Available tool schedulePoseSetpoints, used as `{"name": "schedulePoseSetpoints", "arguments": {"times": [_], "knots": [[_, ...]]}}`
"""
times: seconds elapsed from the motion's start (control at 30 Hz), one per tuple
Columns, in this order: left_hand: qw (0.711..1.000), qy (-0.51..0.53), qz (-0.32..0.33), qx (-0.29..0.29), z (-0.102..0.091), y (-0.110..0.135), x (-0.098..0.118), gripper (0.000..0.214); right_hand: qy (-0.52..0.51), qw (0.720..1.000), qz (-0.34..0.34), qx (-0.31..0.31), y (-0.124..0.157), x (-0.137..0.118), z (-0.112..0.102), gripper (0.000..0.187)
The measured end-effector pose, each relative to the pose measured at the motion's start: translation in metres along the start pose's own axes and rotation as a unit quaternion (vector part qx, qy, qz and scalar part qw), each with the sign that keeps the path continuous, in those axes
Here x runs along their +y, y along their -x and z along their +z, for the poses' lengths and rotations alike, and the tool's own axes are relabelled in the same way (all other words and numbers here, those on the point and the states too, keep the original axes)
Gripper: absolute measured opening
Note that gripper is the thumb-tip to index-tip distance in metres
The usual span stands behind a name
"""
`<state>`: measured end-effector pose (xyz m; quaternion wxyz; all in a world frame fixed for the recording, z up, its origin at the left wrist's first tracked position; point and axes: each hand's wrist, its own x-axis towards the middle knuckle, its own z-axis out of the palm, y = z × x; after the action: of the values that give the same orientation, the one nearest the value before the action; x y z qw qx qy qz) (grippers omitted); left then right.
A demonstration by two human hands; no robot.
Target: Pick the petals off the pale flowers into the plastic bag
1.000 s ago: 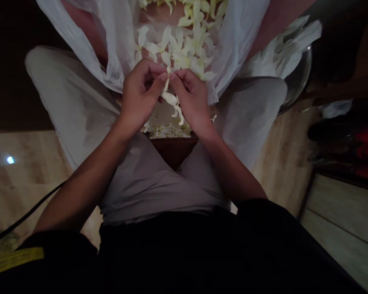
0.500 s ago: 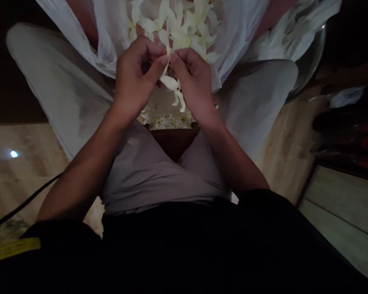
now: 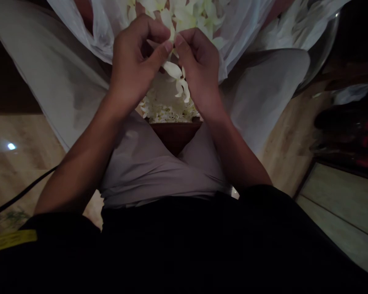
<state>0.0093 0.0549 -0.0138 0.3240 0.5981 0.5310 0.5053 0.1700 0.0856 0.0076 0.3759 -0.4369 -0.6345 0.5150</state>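
My left hand [image 3: 135,61] and my right hand [image 3: 200,67] meet above my lap, both pinched on one white flower [image 3: 175,75] whose petals hang down between them. Behind the hands lies a heap of loose white flowers [image 3: 187,12] on an open clear plastic bag [image 3: 101,36]. Under the hands, between my knees, a smaller pile of white blossoms [image 3: 168,111] rests on a dark reddish-brown surface [image 3: 174,134].
My knees in grey trousers [image 3: 64,94] spread to either side. A metal bowl [image 3: 320,49] with white plastic stands at the right. Pale wooden floor [image 3: 33,159] lies on both sides, with a black cable [image 3: 18,196] at the left and dark and red items [image 3: 355,139] at the right.
The view has tilted down, so hands and flowers sit higher in the picture. Both hands keep their pinch on the same flower.
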Motion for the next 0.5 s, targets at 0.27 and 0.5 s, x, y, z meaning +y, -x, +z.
{"name": "schedulePoseSetpoints", "arguments": {"times": [0.27,0.5], "knots": [[0.994,-0.097,0.044,-0.010,-0.001,0.003,0.011,0.017,-0.034,0.999,-0.001,0.002,0.003,0.005,0.002,0.020],[0.999,-0.036,-0.009,-0.029,0.001,0.007,0.021,0.020,-0.086,0.995,0.042,0.018,0.003,0.014,0.004,0.028]]}}
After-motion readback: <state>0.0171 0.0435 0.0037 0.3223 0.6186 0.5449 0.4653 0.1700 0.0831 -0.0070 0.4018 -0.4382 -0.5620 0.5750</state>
